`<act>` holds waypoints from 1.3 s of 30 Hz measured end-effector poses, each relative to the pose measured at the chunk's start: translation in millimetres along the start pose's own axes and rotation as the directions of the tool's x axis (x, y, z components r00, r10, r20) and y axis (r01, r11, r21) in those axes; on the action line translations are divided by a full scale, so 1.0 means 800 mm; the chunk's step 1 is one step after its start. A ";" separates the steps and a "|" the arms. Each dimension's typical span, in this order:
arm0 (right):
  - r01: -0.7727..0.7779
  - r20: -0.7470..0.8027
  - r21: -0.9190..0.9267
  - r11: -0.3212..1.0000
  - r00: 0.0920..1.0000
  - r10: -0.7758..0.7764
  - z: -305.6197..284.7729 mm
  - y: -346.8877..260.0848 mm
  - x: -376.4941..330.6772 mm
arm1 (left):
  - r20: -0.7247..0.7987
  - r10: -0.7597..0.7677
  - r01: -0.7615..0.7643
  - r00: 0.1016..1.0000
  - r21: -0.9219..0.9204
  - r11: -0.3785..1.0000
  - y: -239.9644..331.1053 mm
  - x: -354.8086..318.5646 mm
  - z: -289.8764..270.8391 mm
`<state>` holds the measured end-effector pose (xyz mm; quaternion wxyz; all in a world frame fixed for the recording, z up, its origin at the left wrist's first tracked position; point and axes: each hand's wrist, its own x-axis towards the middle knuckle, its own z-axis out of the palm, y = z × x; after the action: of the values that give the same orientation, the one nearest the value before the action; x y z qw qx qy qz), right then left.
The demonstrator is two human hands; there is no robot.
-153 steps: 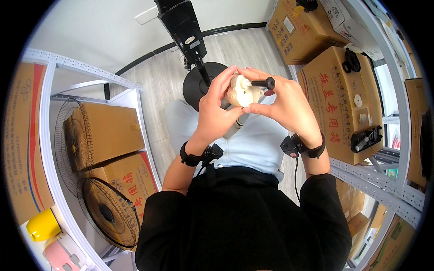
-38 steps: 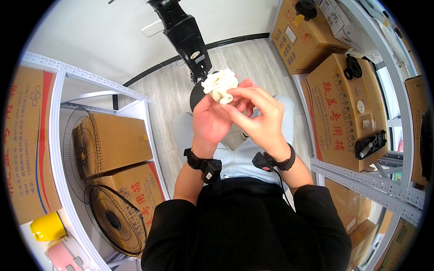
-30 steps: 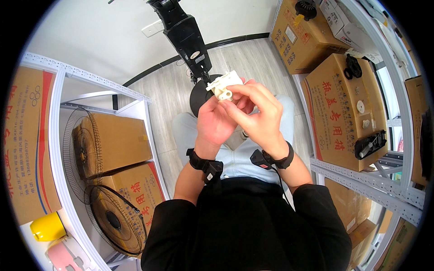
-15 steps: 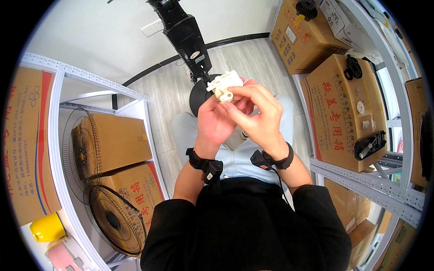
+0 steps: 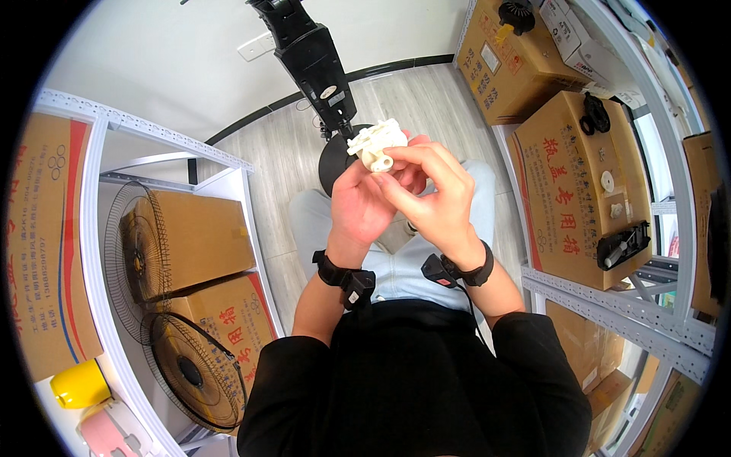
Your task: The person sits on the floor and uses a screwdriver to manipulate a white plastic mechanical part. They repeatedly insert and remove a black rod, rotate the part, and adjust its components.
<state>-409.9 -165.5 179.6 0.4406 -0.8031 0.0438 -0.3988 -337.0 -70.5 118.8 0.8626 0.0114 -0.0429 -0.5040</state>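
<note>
A cream-white moulded plastic part (image 5: 378,139), with a short hollow tube at its near end, is held up in front of me. My left hand (image 5: 361,209) curls around it from the left and below, its fingers partly hidden behind the part. From the right, my right hand (image 5: 438,190) grips the near end, with index finger and thumb closed at the tube. Its other fingers are bent behind and partly covered. Just beyond the part stands a black upright fan body (image 5: 316,72) on a round black base (image 5: 332,164).
At left, a white metal shelf (image 5: 171,145) holds cardboard boxes, and two wire fan guards (image 5: 137,259) lean there. The right rack (image 5: 609,305) carries more boxes; on one cardboard box (image 5: 560,190) lie a black plastic housing (image 5: 623,245) and a white disc (image 5: 607,181).
The part and both hands have shifted only very slightly. Both hands keep the same grip on it.
</note>
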 end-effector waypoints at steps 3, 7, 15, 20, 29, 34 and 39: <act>-0.122 0.068 0.009 0.993 0.990 0.121 -0.004 0.001 -0.002 | 0.162 0.070 -0.083 0.984 0.077 0.994 0.006 0.003 0.001; -0.206 0.118 0.106 0.973 0.974 0.194 -0.008 0.007 -0.002 | -0.027 0.251 -0.229 0.968 0.319 0.919 0.009 -0.003 0.011; -0.504 0.339 0.403 0.764 0.857 0.387 -0.013 0.022 -0.003 | 0.010 0.401 -0.367 0.916 0.423 0.829 0.014 -0.010 0.020; -0.590 0.431 0.449 0.671 0.801 0.416 -0.013 0.023 -0.010 | 0.023 0.373 -0.343 0.928 0.451 0.824 0.023 -0.020 0.016; -0.295 0.238 0.275 0.915 0.943 0.232 0.026 0.007 -0.021 | 0.005 0.544 -0.415 0.839 0.652 0.635 0.039 -0.045 0.037; -0.211 0.222 0.211 0.954 0.961 0.164 0.029 0.006 -0.022 | -0.017 0.615 -0.443 0.788 0.678 0.587 0.036 -0.054 0.043; -0.126 0.171 0.210 0.970 0.981 0.090 0.029 0.012 -0.026 | -0.021 0.621 -0.449 0.784 0.671 0.590 0.031 -0.054 0.044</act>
<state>-405.9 -146.7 153.1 0.5499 -0.7752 0.0077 -0.3109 -339.7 -20.1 152.8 0.9157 0.3512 -0.1008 -0.1674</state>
